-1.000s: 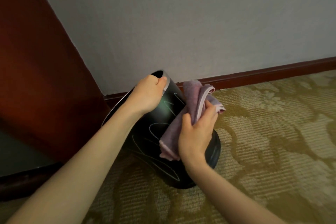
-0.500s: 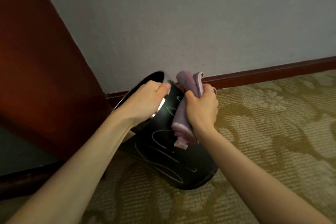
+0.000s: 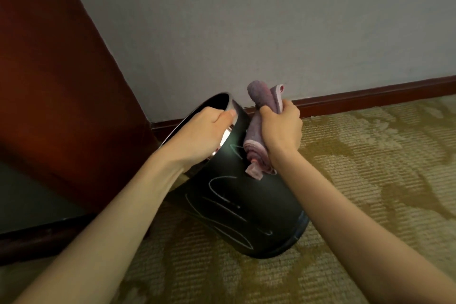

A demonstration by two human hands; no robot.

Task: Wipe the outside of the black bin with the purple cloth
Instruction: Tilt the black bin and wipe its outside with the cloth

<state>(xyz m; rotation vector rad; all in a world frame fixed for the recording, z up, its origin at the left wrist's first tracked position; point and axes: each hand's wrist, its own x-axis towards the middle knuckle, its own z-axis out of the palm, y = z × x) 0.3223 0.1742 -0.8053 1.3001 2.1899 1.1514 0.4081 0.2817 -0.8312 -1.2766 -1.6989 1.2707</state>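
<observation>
**Black bin tipped on the carpet, cloth at its upper side**

Dark red-brown wood, a tall polished panel (image 3: 61,81), filled the left of the view. Just right of it, the left hand (image 3: 204,131) gripped the bin's rim, fingers hooked into the mouth and thumb lying along the edge. The round, glossy black bin with a pale metal-looking rim band (image 3: 246,210) leaned with its mouth toward the panel. Its base sat on the patterned beige-gold carpet (image 3: 370,180), close to the grey wall and dark red skirting board (image 3: 370,92).

The purple terry cloth with a pale pink hem (image 3: 259,136) was bunched into a thick roll, its lower part against the bin's upper side just below the rim. The right hand (image 3: 281,128) was closed tightly around the roll's middle.

The main risk was probably the tilt. With only the rim held, a firm stroke could skid the base along the carpet or twist the bin out of the left hand. The rolled cloth also met the bin along a narrow strip, so passes could miss patches.

The bin's side carried pale, looping scribble-like marks from mid-height to the base, all uncovered by the cloth, so most of the wiping seemed ahead.
</observation>
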